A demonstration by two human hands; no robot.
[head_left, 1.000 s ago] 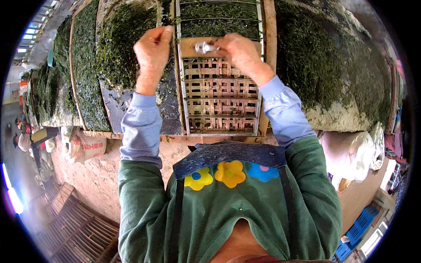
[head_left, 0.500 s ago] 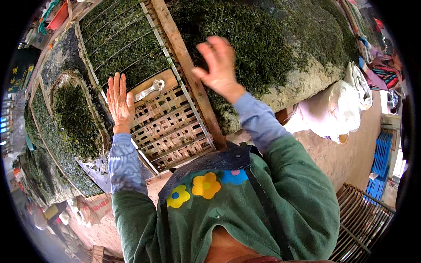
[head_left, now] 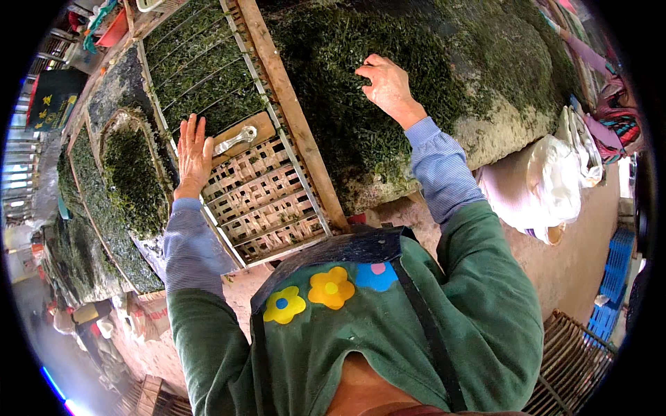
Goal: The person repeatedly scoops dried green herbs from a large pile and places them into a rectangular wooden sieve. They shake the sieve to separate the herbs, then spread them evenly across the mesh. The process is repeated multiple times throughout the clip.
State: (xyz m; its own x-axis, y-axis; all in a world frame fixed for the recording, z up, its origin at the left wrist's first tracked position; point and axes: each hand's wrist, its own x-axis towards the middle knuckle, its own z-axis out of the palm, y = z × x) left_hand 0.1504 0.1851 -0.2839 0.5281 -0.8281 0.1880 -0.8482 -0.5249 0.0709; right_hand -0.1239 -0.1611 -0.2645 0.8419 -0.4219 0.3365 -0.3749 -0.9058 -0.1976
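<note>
My left hand (head_left: pixel 194 156) lies flat with fingers stretched, at the left end of a wooden board (head_left: pixel 220 148) that has a clear or metal handle (head_left: pixel 236 139). The board sits across a rack with thin crossbars (head_left: pixel 267 184) over woven bamboo strips; dark green shredded leaves (head_left: pixel 201 76) cover the rack's far part. Over a large heap of the same leaves (head_left: pixel 312 90) hangs my right hand (head_left: pixel 390 87), fingers bent and apart. I see nothing held in it, though its palm side is hidden.
A wooden beam (head_left: pixel 295 104) runs between rack and heap. Leaves also fill a bordered area (head_left: pixel 128 180) to the left. White sacks (head_left: pixel 534 184) stand at the right, near a blue plastic pallet (head_left: pixel 612 277) and a slatted bamboo rack (head_left: pixel 569 357).
My right hand has swung right, farther over the leaf heap, and its spread fingers have bent. The left hand stays beside the board. The whole view has shifted slightly.
</note>
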